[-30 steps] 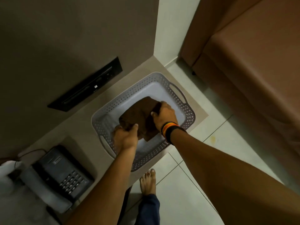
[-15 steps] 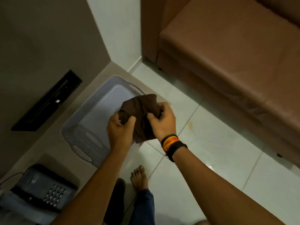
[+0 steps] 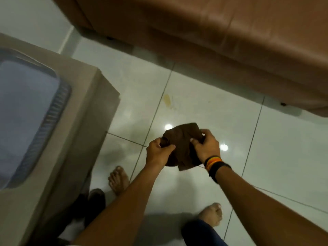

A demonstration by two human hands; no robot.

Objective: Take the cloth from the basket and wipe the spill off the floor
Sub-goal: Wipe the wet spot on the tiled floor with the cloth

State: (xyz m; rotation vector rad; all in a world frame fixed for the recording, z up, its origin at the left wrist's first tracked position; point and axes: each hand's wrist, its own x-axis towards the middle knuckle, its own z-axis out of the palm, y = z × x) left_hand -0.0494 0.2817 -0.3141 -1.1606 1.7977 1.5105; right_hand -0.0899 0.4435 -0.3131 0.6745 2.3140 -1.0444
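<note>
I hold a dark brown cloth (image 3: 181,139) in both hands above the white tiled floor. My left hand (image 3: 158,153) grips its left edge, and my right hand (image 3: 205,147), with striped bands on the wrist, grips its right edge. A small yellowish spill (image 3: 167,100) lies on a tile beyond the cloth, beside a grout line. The grey perforated basket (image 3: 58,103) sits on a beige low cabinet at the left; nothing shows inside it.
A brown leather sofa (image 3: 213,38) runs along the top and right. The beige cabinet (image 3: 99,96) corner juts out at the left. My bare feet (image 3: 119,180) stand on the glossy tiles, and a dark slipper (image 3: 95,197) lies by the cabinet.
Both hands have lifted the cloth out of the basket and carried it to the right, over the floor. The view has swung right, toward the spill and the sofa.
</note>
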